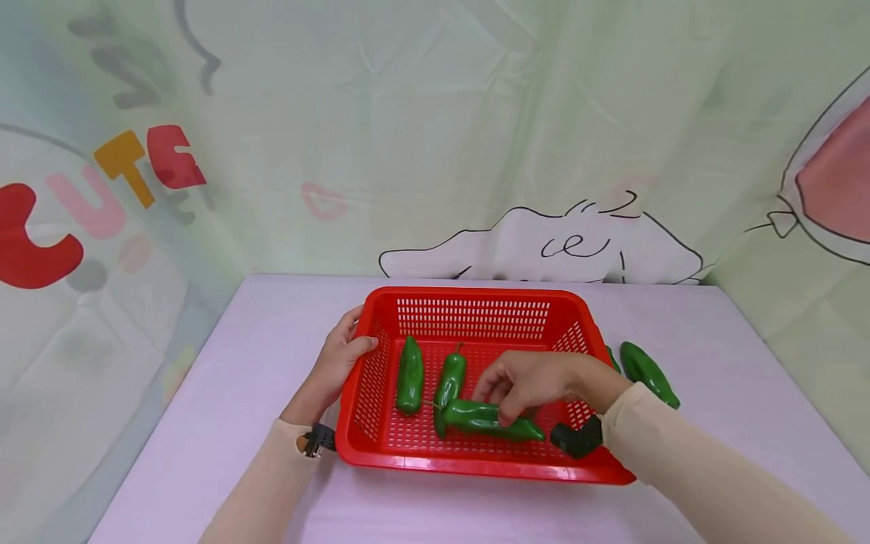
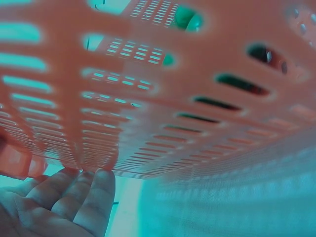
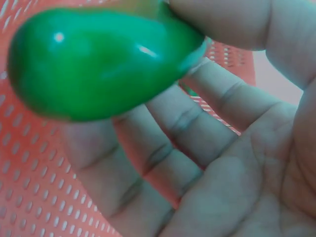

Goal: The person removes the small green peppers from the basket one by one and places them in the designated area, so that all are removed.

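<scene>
A red plastic basket (image 1: 476, 467) with slotted walls sits on the table, tipped a little in view. My left hand (image 1: 334, 368) grips its left side, thumb over the rim; the left wrist view has the fingers (image 2: 94, 197) against the outer wall. Inside the basket, my right hand (image 1: 533, 378) pinches a green pepper (image 1: 476, 417) between thumb and fingers. That pepper (image 3: 98, 64) lies sideways and overlaps the lower end of a second green pepper (image 1: 451, 378). Farther left, a third green pepper (image 1: 410, 378) rests lengthwise on the basket floor.
Outside the basket, a green pepper (image 1: 649, 374) lies on the pale table (image 1: 720, 438) at the right. Another pepper (image 1: 613, 358) shows partly behind the basket's right wall. A printed curtain (image 1: 448, 136) hangs behind the table and along both sides.
</scene>
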`<state>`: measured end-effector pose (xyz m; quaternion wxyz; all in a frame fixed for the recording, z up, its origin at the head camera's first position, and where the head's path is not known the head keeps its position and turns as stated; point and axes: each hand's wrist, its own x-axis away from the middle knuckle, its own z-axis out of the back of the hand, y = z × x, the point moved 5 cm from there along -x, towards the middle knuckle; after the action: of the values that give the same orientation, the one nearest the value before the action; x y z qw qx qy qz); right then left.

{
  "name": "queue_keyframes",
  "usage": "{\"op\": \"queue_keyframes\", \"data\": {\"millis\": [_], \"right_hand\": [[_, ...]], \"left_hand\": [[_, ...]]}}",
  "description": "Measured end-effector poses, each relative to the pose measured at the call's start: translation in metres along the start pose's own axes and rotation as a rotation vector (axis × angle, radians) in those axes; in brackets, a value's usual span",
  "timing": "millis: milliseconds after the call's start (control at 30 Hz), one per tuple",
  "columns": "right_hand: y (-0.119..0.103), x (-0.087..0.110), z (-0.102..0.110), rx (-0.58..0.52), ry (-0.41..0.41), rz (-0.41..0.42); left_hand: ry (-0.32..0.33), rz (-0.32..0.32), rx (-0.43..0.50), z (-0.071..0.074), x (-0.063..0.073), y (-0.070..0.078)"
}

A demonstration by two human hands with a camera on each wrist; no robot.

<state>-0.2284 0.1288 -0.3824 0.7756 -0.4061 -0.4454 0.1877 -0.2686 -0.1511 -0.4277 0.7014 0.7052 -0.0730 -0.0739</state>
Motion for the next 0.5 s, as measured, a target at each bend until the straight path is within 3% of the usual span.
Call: {"op": "queue_keyframes", "data": {"millis": [500], "right_hand": [[0.005,0.033,0.022,-0.069,0.178,0.079]], "left_hand": [[-0.001,0.006,0.005,0.0,0.001,0.001]]}}
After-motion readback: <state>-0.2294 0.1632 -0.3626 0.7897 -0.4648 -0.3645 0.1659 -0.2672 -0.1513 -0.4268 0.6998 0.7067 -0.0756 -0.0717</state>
